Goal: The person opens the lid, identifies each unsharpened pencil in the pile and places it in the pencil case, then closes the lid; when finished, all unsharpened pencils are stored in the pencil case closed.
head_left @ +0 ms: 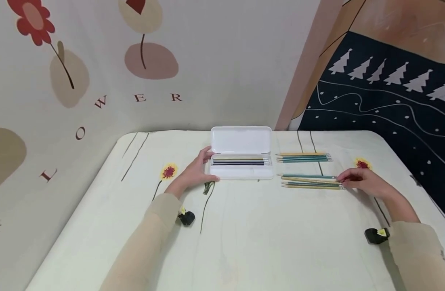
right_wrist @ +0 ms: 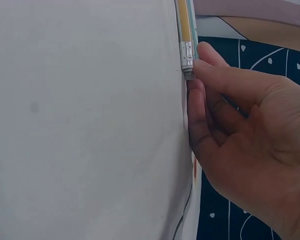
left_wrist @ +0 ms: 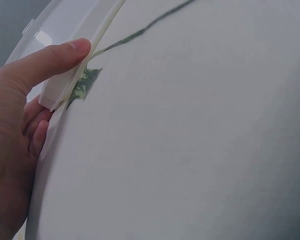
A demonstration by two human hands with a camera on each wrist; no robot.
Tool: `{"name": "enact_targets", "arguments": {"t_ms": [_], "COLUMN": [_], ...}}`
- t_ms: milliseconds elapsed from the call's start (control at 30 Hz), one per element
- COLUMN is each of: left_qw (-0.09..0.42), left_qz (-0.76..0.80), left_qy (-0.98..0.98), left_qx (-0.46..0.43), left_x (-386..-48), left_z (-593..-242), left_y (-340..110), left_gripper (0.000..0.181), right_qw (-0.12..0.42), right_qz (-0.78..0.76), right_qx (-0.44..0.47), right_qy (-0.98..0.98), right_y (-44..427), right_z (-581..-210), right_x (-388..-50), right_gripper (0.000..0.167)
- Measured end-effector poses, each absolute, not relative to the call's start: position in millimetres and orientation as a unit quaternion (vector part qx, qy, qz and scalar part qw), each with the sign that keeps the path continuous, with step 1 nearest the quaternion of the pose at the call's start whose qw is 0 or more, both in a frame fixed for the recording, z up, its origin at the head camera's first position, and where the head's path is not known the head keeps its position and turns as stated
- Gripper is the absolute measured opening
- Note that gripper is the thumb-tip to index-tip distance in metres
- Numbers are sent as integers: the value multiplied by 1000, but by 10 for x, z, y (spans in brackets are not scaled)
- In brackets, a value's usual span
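A white plastic pencil case lies with its lid raised at the back. Inside it, dark pencils lie along the rear half. My left hand grips the case's left end, thumb on the front edge; the left wrist view shows the thumb on the case wall. To the right, my right hand pinches a yellow pencil by its eraser end, slanted across a loose group of green and yellow pencils. Its metal ferrule shows at the thumb in the right wrist view.
Behind that group lies another row of yellow and green pencils. A pale cloth with printed flowers covers the table. A curtain with letters hangs behind, and dark tree-patterned fabric is at the right.
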State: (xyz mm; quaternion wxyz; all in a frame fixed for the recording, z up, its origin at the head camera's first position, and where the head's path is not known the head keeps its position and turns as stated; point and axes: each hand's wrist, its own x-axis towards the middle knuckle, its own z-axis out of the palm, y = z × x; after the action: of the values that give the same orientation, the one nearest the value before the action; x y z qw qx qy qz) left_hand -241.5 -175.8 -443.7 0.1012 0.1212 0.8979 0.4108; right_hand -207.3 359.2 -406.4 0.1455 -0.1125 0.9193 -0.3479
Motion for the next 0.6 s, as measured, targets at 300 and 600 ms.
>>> {"name": "enact_targets", "arguments": {"t_ms": [300, 600], "left_qw": [100, 102], "left_qz": [417, 421], "left_qy": [895, 893], "left_qx": [125, 118], "left_x": [-2423, -2438], "left_z": [-4429, -4412], "left_y": [-1771, -1756], "left_gripper": [121, 120], "right_qw": [144, 120], "right_qz": [-356, -432], "right_qx": [-131, -10], "right_qy": [914, 894], "right_y": [3592, 3597], "right_z": [-4052, -4003], "right_x": [-2060, -2053], "right_gripper": [19, 43]}}
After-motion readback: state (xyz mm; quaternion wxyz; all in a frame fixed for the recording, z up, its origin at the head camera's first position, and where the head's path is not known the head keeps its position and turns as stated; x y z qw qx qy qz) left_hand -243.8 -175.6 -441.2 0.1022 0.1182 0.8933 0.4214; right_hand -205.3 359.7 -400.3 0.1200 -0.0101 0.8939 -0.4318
